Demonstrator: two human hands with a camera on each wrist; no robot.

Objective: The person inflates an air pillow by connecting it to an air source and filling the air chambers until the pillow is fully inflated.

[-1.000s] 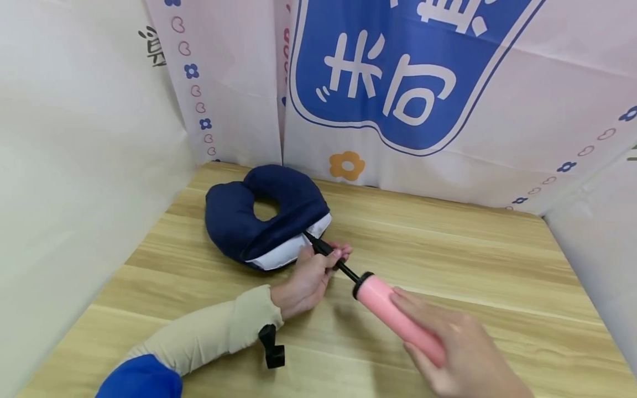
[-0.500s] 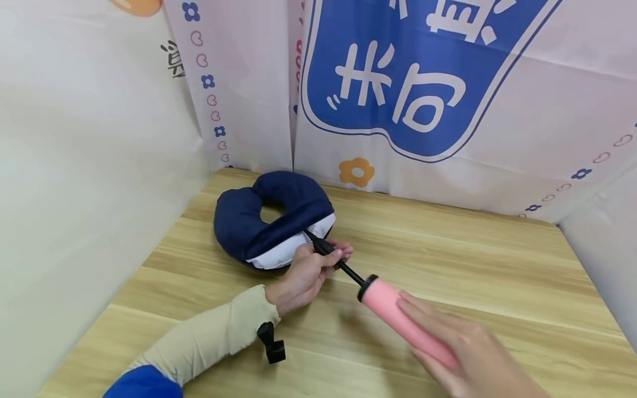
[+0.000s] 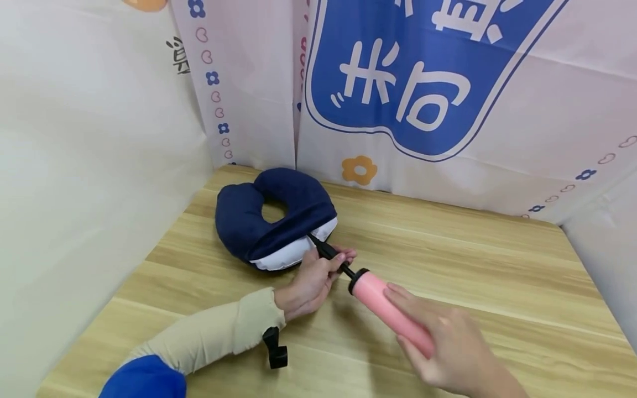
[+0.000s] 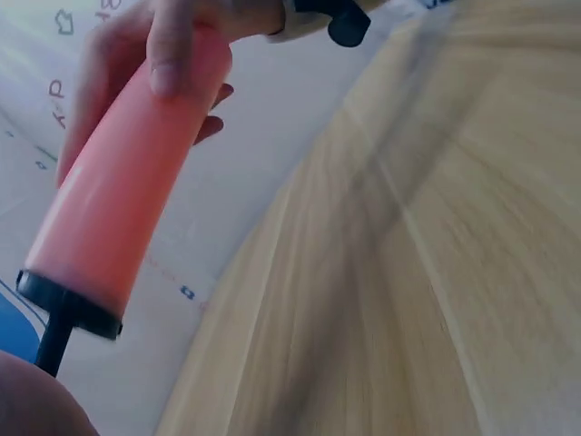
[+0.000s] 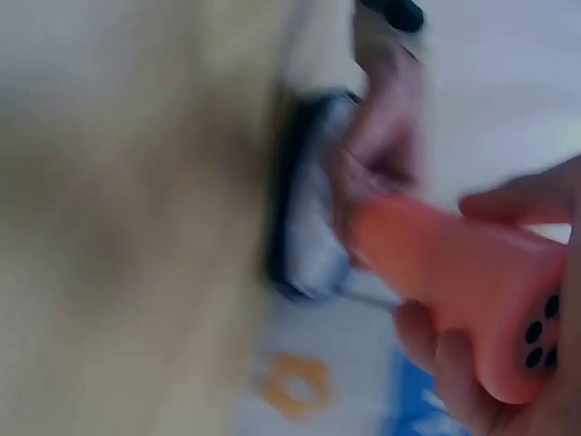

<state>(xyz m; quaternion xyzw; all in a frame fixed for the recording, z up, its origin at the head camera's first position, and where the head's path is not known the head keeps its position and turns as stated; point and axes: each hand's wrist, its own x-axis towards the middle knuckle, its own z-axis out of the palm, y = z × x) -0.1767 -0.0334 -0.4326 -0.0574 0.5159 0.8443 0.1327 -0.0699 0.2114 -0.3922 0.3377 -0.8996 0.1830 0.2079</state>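
A navy U-shaped neck pillow (image 3: 239,221) lies on the table, its cover folded back along the near side to bare a white inner layer (image 3: 283,255). A hand pump with a pink barrel (image 3: 380,304) and a black rod slants toward it, the black tip (image 3: 313,239) right at the white layer. My left hand (image 3: 311,282) holds the black front part of the pump beside the pillow. Around the pink barrel (image 4: 127,191) curls my right hand (image 3: 448,337). The barrel's rear end (image 5: 536,336) shows dark holes in the right wrist view.
The wood-grain table (image 3: 473,276) is bounded by a white sheet (image 3: 99,138) at the left and a printed curtain (image 3: 249,83) at the back. A black wrist mount (image 3: 275,348) sticks out below the left sleeve (image 3: 214,329).
The pink barrel and right hand have slid toward the left hand since half a second ago, so less black rod shows. The left hand keeps its place by the pillow; the head view has shifted slightly.
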